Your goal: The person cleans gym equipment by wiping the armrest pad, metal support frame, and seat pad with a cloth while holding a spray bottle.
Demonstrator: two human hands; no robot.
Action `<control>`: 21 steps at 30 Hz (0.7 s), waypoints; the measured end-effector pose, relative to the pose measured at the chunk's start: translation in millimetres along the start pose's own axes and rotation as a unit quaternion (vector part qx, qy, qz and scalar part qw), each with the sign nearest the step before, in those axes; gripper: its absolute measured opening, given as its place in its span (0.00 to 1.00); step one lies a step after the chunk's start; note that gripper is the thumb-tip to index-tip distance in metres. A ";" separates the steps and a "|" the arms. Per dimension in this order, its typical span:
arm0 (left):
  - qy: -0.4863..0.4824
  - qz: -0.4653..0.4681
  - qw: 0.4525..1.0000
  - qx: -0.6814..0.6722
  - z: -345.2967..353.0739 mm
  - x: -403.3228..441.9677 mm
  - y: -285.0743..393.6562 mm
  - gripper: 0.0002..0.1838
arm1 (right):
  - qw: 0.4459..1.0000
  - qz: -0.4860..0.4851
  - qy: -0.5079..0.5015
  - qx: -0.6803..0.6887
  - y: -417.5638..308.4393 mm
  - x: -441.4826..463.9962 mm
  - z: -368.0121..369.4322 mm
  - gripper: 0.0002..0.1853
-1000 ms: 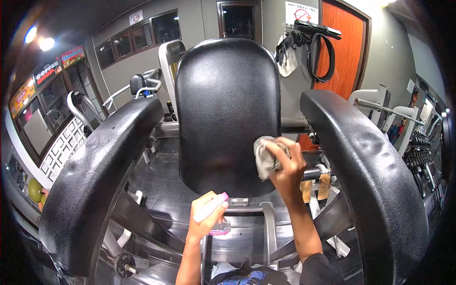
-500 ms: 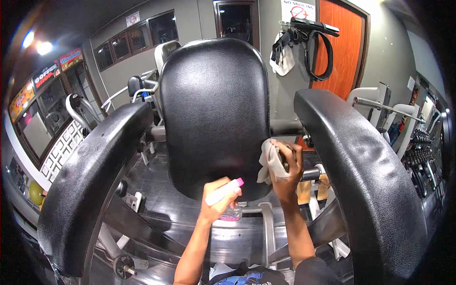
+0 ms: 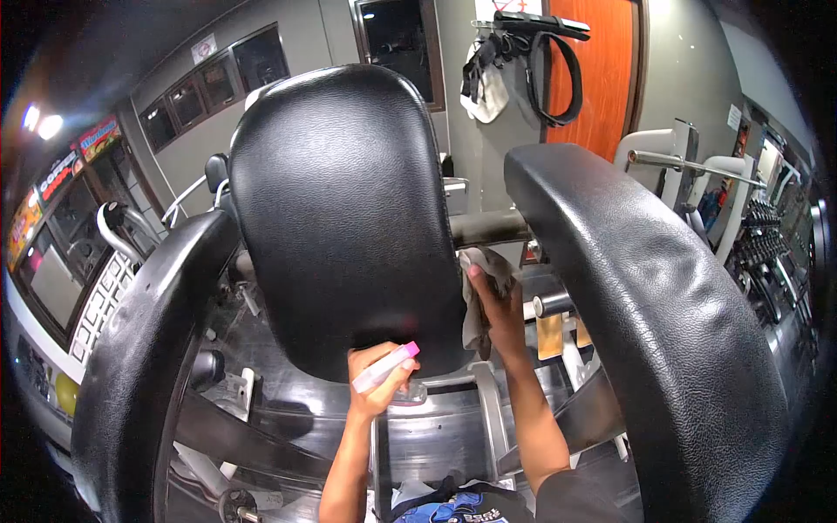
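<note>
Rising before the person are the big black pads of a gym machine: a long right armrest (image 3: 663, 288) and a matching left armrest (image 3: 144, 305) flank a rounded backrest (image 3: 344, 192). From where I stand, that arrangement leaves the near side open, which seems to be why both arms can reach in between. Farther off to the right, a black belt (image 3: 562, 83) hangs on the wall by a pale bag (image 3: 488, 98), hooked up probably to keep them off the floor.

Both hands are at the backrest's lower end. The right hand (image 3: 501, 314) is closed on a cloth, its thumb on the near side, apparently so the fabric can bend around the edge. The left hand (image 3: 377, 383) grips a spray bottle (image 3: 381, 370) just in front of the backrest's bottom, its clear base partly hidden below the fingers. Its pink tip tilts up and to the right, perhaps to face the leather; whether the trigger is squeezed I cannot tell. Smallest is the crumpled grey cloth (image 3: 473, 318) itself, against the backrest's lower right edge.
</note>
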State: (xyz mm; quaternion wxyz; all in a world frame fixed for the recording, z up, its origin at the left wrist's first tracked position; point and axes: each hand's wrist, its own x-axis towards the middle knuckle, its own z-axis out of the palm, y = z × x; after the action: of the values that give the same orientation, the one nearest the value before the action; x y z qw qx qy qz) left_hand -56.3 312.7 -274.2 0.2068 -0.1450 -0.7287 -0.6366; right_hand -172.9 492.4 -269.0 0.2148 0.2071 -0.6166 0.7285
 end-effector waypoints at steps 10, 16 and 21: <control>-0.013 -0.022 1.000 -0.011 -2.4 -2.2 -2.2 0.09 | 0.972 0.214 0.013 0.096 10.3 -35.5 -24.5 0.18; -0.008 -0.025 1.000 -0.011 -1.9 -1.5 -1.6 0.09 | 0.993 0.094 -0.027 -0.064 -15.0 14.7 -2.7 0.24; 0.001 -0.034 0.999 -0.004 -1.8 -2.5 -1.9 0.10 | 0.993 0.113 0.027 -0.010 11.0 -32.0 -12.8 0.21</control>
State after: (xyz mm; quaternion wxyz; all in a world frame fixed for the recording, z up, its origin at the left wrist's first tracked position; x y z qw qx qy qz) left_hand -54.8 310.8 -277.0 0.1856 -0.1203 -0.7306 -0.6460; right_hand -153.3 501.6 -298.0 0.1497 0.1146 -0.6371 0.7474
